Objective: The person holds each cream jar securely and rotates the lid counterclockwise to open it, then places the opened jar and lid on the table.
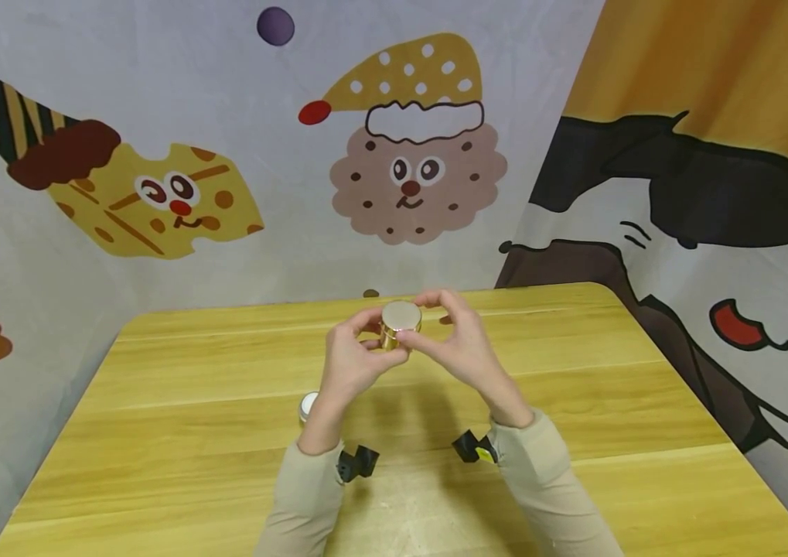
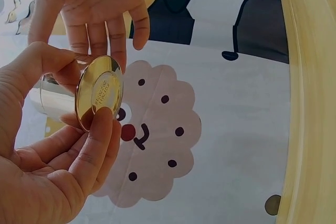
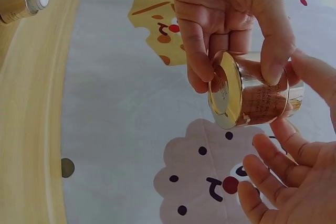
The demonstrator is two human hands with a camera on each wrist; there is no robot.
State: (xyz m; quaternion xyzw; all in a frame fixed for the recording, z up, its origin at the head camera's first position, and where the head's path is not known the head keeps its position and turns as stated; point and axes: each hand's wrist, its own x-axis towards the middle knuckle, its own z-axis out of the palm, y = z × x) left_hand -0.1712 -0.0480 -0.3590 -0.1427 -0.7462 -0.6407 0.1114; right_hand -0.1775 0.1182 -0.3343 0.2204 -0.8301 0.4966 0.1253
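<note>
A shiny gold cosmetic jar (image 1: 389, 339) with a flat, pale gold lid (image 1: 402, 314) is held up above the table. My left hand (image 1: 353, 362) grips the jar's body, its thumb on the near side and fingers around the far side. In the left wrist view the jar's round gold base (image 2: 100, 95) shows small stamped characters. My right hand (image 1: 465, 350) pinches the lid between thumb and forefinger; its other fingers are spread in the right wrist view. Dark lettering runs along the jar's side in that view, too small to read.
On the wooden table (image 1: 206, 433), beside my left wrist, stands a second gold jar (image 3: 16, 1) with a white top, partly hidden by the forearm in the head view. A cartoon-printed cloth (image 1: 282, 263) hangs behind the table. Black wrist cameras sit at both cuffs.
</note>
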